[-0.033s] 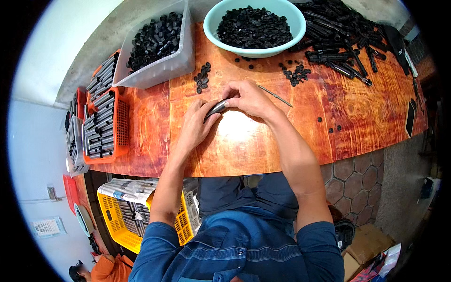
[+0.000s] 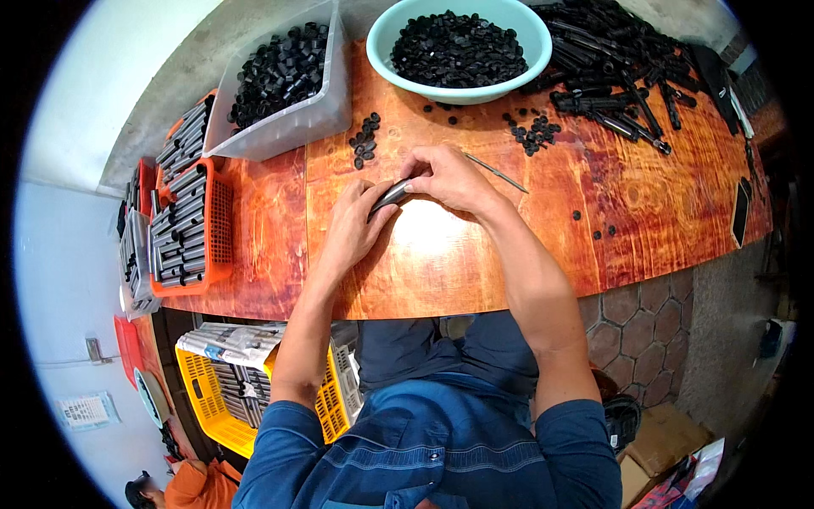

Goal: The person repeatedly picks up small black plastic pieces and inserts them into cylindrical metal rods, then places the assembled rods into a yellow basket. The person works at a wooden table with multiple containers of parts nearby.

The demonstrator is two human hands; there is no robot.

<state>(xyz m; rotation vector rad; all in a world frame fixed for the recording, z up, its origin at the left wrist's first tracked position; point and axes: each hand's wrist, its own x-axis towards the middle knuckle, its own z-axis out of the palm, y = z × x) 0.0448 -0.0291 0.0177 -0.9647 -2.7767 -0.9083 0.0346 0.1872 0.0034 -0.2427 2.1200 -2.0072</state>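
A short dark tube (image 2: 390, 196) lies slantwise between my two hands above the table. My left hand (image 2: 349, 225) is closed round its lower left part. The fingers of my right hand (image 2: 451, 178) pinch its upper right end, and they hide what that end looks like. Just right of the right hand, a thin dark metal rod (image 2: 500, 175) rests on the wood. Small black round caps (image 2: 365, 142) lie scattered beyond the left hand, and another group of black caps (image 2: 534, 133) lies farther right.
Along the back stand a clear plastic bin (image 2: 288, 127) of black pieces and a pale green basin (image 2: 462, 92) of black caps. Dark tubular parts (image 2: 606, 81) pile up at the far right. An orange basket (image 2: 222, 229) of tubes sits left; a yellow crate (image 2: 199, 382) is below.
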